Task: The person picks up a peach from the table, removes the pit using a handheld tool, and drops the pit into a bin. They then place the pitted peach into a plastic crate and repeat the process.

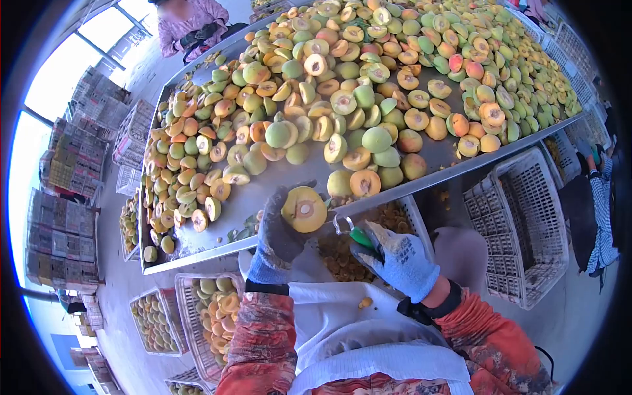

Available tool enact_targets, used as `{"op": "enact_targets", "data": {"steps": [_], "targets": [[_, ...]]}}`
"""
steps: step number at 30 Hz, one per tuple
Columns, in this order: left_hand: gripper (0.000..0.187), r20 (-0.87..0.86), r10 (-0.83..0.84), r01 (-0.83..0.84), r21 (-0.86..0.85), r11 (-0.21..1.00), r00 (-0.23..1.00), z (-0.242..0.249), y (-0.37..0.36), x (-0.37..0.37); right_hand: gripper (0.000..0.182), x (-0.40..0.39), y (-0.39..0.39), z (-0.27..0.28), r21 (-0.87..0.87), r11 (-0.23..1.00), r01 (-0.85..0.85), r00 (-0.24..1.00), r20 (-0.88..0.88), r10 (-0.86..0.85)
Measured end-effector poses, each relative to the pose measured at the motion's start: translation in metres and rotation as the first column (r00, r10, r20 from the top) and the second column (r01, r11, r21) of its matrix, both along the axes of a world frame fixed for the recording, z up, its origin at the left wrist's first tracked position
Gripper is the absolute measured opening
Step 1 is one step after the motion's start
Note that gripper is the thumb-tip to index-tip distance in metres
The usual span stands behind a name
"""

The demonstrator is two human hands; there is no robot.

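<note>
My left hand (282, 230), in a dark-coated glove, is closed around a peach half (304, 209) over the near edge of the metal table. Its yellow cut face is turned up, with a paler spot at the centre. To the right, my right hand (399, 255), in a blue glove, grips a green-handled pitting tool (361, 237). The tool's bent metal loop points toward the peach half, apart from it. Below both hands, a crate (416, 220) holds brownish scraps, partly hidden by my hands and apron.
Halved peaches (316, 64) are heaped across the metal table (279, 191). Crates of peaches (181, 309) stand at lower left; a white crate (526, 263) stands at right. Another person (187, 26) is at the far left corner, and a co-worker's sleeve (600, 217) shows at right.
</note>
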State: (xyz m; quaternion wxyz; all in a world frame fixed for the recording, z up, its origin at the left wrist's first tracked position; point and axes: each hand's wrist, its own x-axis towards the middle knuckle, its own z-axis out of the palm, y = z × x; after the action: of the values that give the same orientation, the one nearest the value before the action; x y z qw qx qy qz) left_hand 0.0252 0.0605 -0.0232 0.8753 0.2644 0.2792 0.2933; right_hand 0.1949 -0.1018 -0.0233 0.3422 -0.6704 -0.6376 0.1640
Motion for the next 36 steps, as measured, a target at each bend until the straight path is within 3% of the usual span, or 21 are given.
{"op": "enact_targets", "data": {"steps": [2, 6, 12, 14, 15, 16, 17, 19, 20, 22, 23, 25, 26, 27, 28, 30, 32, 33, 34, 36], "targets": [[0.055, -0.120, 0.106, -0.082, 0.193, 0.978, 0.987, -0.002, -0.024, 0.001, 0.045, -0.014, 0.009, 0.011, 0.069, 0.998, -0.001, 0.996, 0.083, -0.005], [0.049, -0.051, 0.110, -0.099, 0.190, 0.977, 0.993, 0.014, -0.044, 0.005, 0.043, -0.026, 0.001, 0.024, 0.152, 0.988, 0.027, 0.971, 0.231, -0.062], [0.037, -0.098, 0.204, -0.163, 0.321, 0.933, 0.974, 0.030, -0.069, 0.005, 0.049, -0.036, -0.015, 0.032, 0.131, 0.991, 0.015, 0.963, 0.264, -0.049], [0.030, -0.257, 0.503, -0.076, 0.832, 0.550, 0.825, 0.031, -0.080, 0.005, 0.050, -0.040, -0.020, 0.027, 0.118, 0.993, 0.011, 0.970, 0.240, -0.039], [0.030, -0.259, 0.503, -0.075, 0.831, 0.551, 0.825, 0.036, -0.085, 0.006, 0.051, -0.043, -0.023, 0.025, 0.105, 0.994, 0.007, 0.977, 0.213, -0.029], [0.028, -0.235, 0.463, -0.193, 0.684, 0.703, 0.854, 0.046, -0.091, 0.007, 0.051, -0.048, -0.027, 0.027, 0.103, 0.995, 0.005, 0.977, 0.213, -0.027], [0.026, -0.201, 0.432, -0.290, 0.493, 0.820, 0.879, 0.052, -0.096, 0.008, 0.049, -0.054, -0.032, 0.030, 0.043, 0.999, 0.009, 0.994, 0.108, -0.014], [0.026, -0.220, 0.465, -0.282, 0.554, 0.783, 0.858, 0.052, -0.102, 0.011, 0.046, -0.060, -0.036, 0.037, -0.103, 0.994, -0.032, 0.979, -0.202, 0.011], [0.027, -0.229, 0.492, -0.265, 0.618, 0.740, 0.840, 0.053, -0.104, 0.013, 0.046, -0.058, -0.036, 0.041, -0.107, 0.994, -0.032, 0.979, -0.204, 0.009], [0.027, -0.208, 0.504, -0.246, 0.680, 0.691, 0.838, 0.040, -0.097, 0.011, 0.046, -0.050, -0.029, 0.050, -0.080, 0.978, -0.194, 0.713, -0.696, 0.085], [0.027, -0.186, 0.487, -0.271, 0.640, 0.719, 0.854, 0.032, -0.092, 0.009, 0.046, -0.039, -0.023, 0.050, -0.073, 0.980, -0.187, 0.717, -0.692, 0.085], [0.027, -0.168, 0.465, -0.286, 0.596, 0.750, 0.869, 0.025, -0.090, 0.008, 0.047, -0.020, -0.016, 0.042, -0.231, 0.924, -0.305, 0.829, -0.542, 0.138], [0.026, -0.155, 0.461, -0.312, 0.549, 0.775, 0.874, 0.024, -0.088, 0.011, 0.047, -0.021, -0.015, 0.041, -0.228, 0.926, -0.302, 0.831, -0.538, 0.138], [0.025, -0.146, 0.457, -0.334, 0.497, 0.801, 0.877, 0.022, -0.087, 0.013, 0.046, -0.025, -0.017, 0.039, -0.205, 0.971, -0.120, 0.975, -0.209, 0.077], [0.025, -0.145, 0.456, -0.334, 0.495, 0.802, 0.878, 0.017, -0.085, 0.016, 0.045, -0.030, -0.020, 0.035, -0.118, 0.992, 0.044, 0.990, 0.141, -0.027], [0.025, -0.190, 0.582, -0.410, 0.542, 0.733, 0.791, 0.008, -0.081, 0.022, 0.045, -0.040, -0.021, 0.024, -0.167, 0.985, 0.042, 0.980, 0.201, -0.008], [0.025, -0.234, 0.603, -0.378, 0.596, 0.709, 0.763, 0.013, -0.088, 0.021, 0.049, -0.042, -0.025, 0.032, -0.246, 0.967, -0.064, 0.983, -0.181, 0.019], [0.024, -0.197, 0.608, -0.263, 0.770, 0.582, 0.769, 0.012, -0.087, 0.018, 0.049, -0.039, -0.025, 0.017, -0.129, 0.979, -0.157, 0.922, -0.376, 0.098], [0.024, -0.160, 0.605, -0.140, 0.897, 0.419, 0.780, 0.010, -0.086, 0.014, 0.049, -0.037, -0.026, 0.025, -0.136, 0.979, -0.152, 0.921, -0.379, 0.090], [0.021, -0.187, 0.543, -0.130, 0.860, 0.493, 0.819, 0.008, -0.080, 0.008, 0.047, -0.032, -0.025, 0.048, -0.448, 0.808, -0.382, 0.647, -0.754, -0.112]]}}
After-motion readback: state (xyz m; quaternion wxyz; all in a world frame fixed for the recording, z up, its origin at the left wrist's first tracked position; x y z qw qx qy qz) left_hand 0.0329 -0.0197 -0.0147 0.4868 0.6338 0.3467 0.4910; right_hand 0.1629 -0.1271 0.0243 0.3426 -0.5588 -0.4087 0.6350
